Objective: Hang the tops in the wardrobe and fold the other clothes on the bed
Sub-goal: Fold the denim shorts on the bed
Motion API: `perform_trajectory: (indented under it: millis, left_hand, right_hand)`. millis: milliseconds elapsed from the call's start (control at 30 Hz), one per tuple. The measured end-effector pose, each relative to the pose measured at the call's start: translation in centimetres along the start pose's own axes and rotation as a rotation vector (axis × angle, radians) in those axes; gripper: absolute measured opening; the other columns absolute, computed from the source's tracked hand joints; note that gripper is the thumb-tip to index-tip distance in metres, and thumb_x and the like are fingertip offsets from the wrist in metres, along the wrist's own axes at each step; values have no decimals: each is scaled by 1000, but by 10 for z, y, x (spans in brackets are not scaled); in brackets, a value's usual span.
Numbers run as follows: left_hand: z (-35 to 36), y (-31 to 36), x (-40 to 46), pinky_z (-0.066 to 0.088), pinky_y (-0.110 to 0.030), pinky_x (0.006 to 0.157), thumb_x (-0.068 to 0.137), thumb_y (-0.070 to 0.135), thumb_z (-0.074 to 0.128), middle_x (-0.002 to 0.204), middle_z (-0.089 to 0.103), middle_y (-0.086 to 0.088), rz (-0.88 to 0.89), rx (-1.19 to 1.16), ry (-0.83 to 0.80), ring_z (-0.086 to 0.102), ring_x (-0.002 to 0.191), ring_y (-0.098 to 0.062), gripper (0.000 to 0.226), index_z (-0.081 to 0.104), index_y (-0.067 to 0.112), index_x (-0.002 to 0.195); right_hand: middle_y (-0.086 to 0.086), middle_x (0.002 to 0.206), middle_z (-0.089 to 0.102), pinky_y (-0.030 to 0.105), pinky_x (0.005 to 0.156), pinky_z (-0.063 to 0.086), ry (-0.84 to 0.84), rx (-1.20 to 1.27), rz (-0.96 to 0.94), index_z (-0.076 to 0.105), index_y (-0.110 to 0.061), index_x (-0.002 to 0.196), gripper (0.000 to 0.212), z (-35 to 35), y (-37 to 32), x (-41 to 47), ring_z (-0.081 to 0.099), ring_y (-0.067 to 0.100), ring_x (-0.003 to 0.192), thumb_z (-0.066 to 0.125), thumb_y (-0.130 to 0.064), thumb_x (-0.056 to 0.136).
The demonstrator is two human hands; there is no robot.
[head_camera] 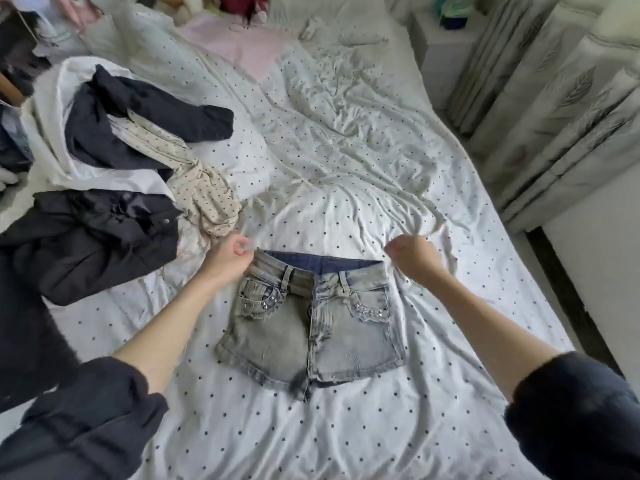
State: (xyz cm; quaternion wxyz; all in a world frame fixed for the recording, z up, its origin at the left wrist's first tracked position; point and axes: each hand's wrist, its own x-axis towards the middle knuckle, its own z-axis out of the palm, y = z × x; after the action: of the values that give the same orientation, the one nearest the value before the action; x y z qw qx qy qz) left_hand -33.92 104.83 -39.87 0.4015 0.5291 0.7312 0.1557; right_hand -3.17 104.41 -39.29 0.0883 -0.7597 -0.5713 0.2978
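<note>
A pair of faded grey-blue denim shorts [311,317] lies flat and face up on the bed, with the waistband at the far side. My left hand [230,256] has curled fingers and pinches the left end of the waistband. At the waistband's right end my right hand [414,256] does the same, and the band runs straight between the two hands. A heap of other clothes sits to the left: a black jacket [90,237], a beige dotted garment [204,195], a dark navy top [149,123] and a white garment [52,109].
The bed is covered by a white sheet with small dark dots [346,174], wrinkled at the middle and far end. A pink cloth [239,46] lies near the head. Patterned curtains [554,98] hang along the right, beyond the bed edge.
</note>
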Motion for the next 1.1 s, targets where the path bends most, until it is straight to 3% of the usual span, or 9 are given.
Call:
perform_trajectory:
  millis: [200, 267, 333, 400, 467, 633, 800, 967, 1100]
  left_hand:
    - [67, -45, -3, 24, -23, 107, 92, -1, 45, 139, 44, -4, 421, 347, -95, 40, 130, -20, 40, 54, 12, 129]
    - [86, -48, 11, 10, -27, 116, 93, -3, 43, 150, 32, -1, 535, 430, -93, 23, 140, -18, 48, 46, 16, 137]
    - [99, -48, 28, 4, -34, 118, 94, 0, 41, 157, 16, 6, 620, 574, -108, 7, 145, -15, 59, 29, 24, 146]
    - [110, -50, 43, -5, -37, 115, 96, 3, 39, 158, 8, 9, 616, 680, -175, -3, 145, -14, 64, 16, 29, 150]
    - [114, -48, 50, -6, -44, 115, 98, 12, 40, 156, 18, 7, 562, 736, -195, 1, 145, -17, 60, 16, 32, 149]
    - [117, -35, 58, 14, -42, 108, 95, 36, 48, 122, 55, 1, 524, 790, 3, 40, 120, -19, 33, 52, 22, 125]
    - [123, -19, 68, 20, -35, 101, 88, 44, 55, 117, 61, 5, 540, 645, 65, 46, 114, -16, 34, 64, 19, 108]
    - [119, -26, 68, 23, -32, 102, 90, 26, 61, 129, 53, 0, 522, 415, 90, 41, 122, -18, 43, 53, 22, 132]
    - [102, -56, 51, 25, -49, 110, 87, 18, 63, 145, 36, -7, 343, 296, 271, 30, 135, -24, 64, 35, 20, 144]
  right_hand:
    - [3, 140, 49, 49, 107, 33, -229, -281, -299, 43, -24, 139, 40, 91, 4, 7, 47, 22, 127, 42, -30, 99]
    - [0, 150, 35, 51, 112, 22, -262, -380, -361, 29, -26, 146, 48, 113, -1, 20, 30, 20, 138, 38, -34, 99]
    - [1, 148, 34, 52, 109, 21, -259, -473, -388, 25, -23, 147, 53, 125, -6, 32, 30, 21, 136, 41, -35, 98]
    - [3, 135, 45, 50, 104, 23, -204, -524, -377, 38, -20, 138, 46, 132, -5, 38, 38, 23, 126, 48, -28, 94]
    - [1, 118, 55, 48, 103, 22, -112, -467, -369, 54, -19, 120, 29, 126, -1, 38, 45, 22, 117, 47, -21, 92]
    - [-6, 111, 60, 43, 103, 17, -71, -211, -354, 63, -23, 111, 21, 96, 23, 17, 46, 17, 115, 54, -30, 93]
    - [-5, 116, 60, 53, 102, 31, -193, 54, -390, 66, -17, 112, 26, 73, 32, 13, 47, 19, 117, 63, -27, 88]
    - [4, 135, 49, 43, 106, 34, -101, 58, -313, 63, -13, 119, 29, 99, 15, 29, 42, 24, 126, 60, -23, 91]
    - [10, 154, 21, 43, 116, 22, 15, -23, -307, 38, -13, 142, 50, 131, 11, 17, 20, 26, 142, 53, -18, 94]
